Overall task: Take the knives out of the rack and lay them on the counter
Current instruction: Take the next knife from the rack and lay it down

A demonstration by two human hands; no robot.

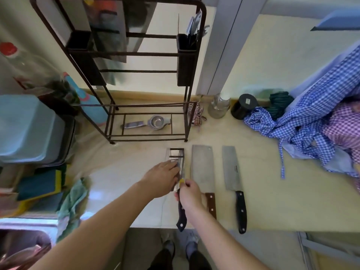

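Fingers of your right hand [190,193] grip the third cleaver [180,172] by its handle while your left hand [162,177] lies flat on the blade, so lower it level beside the two cleavers [202,166] on the counter [272,191]

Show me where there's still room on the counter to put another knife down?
Bare counter lies right of the black-handled cleaver, before the blue checked cloth. More lies left of the left hand, beside the green rag. Between the hands and brown-handled cleaver it's crowded.
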